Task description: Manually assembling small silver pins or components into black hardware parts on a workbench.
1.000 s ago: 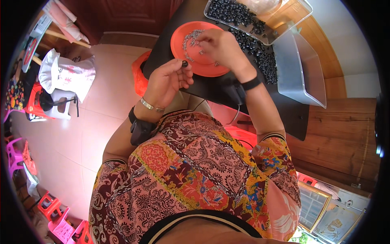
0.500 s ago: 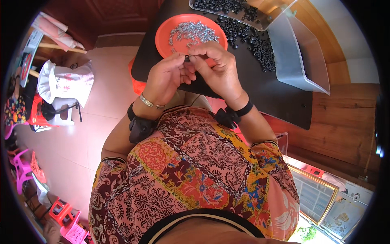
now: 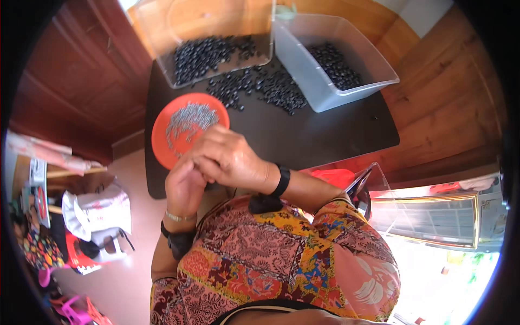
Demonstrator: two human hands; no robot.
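My right hand (image 3: pixel 230 160) curls over my left hand (image 3: pixel 184 189), fingers closed; whether they grip anything is hidden. The orange plate (image 3: pixel 162 142) of small metal bits lies just beyond my fingertips.

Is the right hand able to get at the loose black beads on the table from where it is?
Probably yes: the right hand sits beside the orange plate, and only bare dark table lies between it and the loose beads.

Orange plate (image 3: pixel 162 142), black table (image 3: pixel 303 130), black beads (image 3: pixel 271 86).

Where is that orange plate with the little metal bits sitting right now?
In the head view, the orange plate sits at the left part of the dark table, just ahead of the hands, with loose black beads to its right.
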